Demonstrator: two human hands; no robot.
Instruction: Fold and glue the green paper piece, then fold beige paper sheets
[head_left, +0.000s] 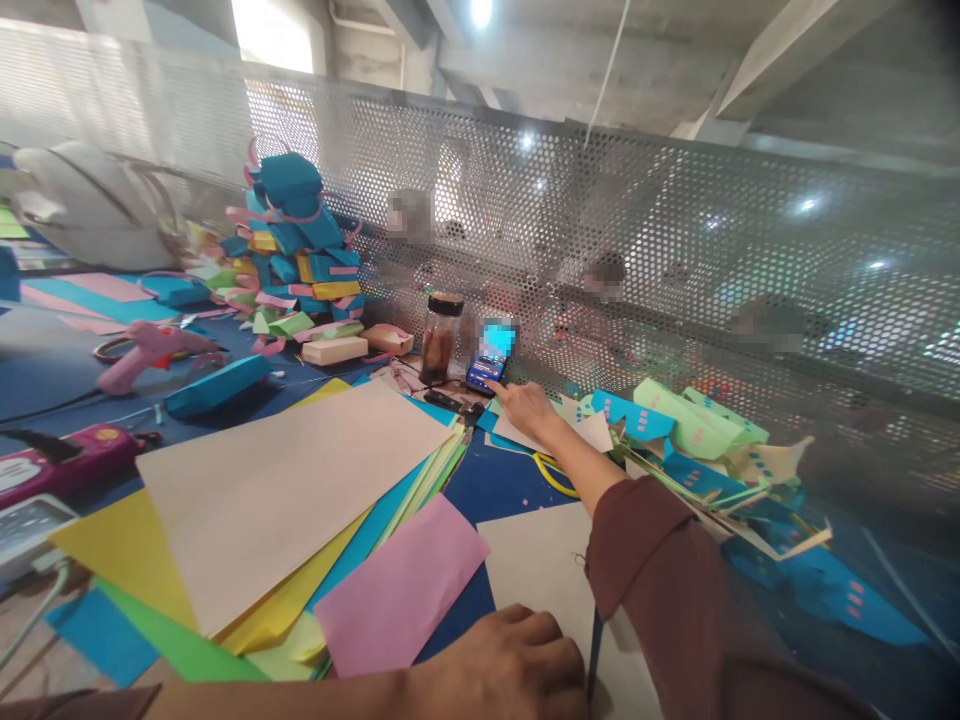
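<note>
My right hand (pixel 527 410) reaches forward with its index finger stretched to the lower part of a phone (pixel 491 358). The phone leans upright against the mesh panel with its screen lit; the hand holds nothing. At the bottom centre, my left hand (pixel 506 660) rests with curled fingers over a pale sheet of paper (pixel 536 560); whatever lies under its fingers is hidden. A pink paper piece (pixel 405 585) lies just beyond that hand. Left of it spreads a stack of coloured sheets, topped by a large pale sheet (pixel 300 490).
A dark-lidded jar (pixel 441 340) stands beside the phone. Folded paper pieces (pixel 697 425) are heaped at right, with yellow-handled scissors (pixel 553 475) nearby. On the left are a pink glue gun (pixel 154 355), a power strip (pixel 67 465) and a pile of blue paper shapes (pixel 292 225). A perforated metal panel (pixel 660 220) borders the table.
</note>
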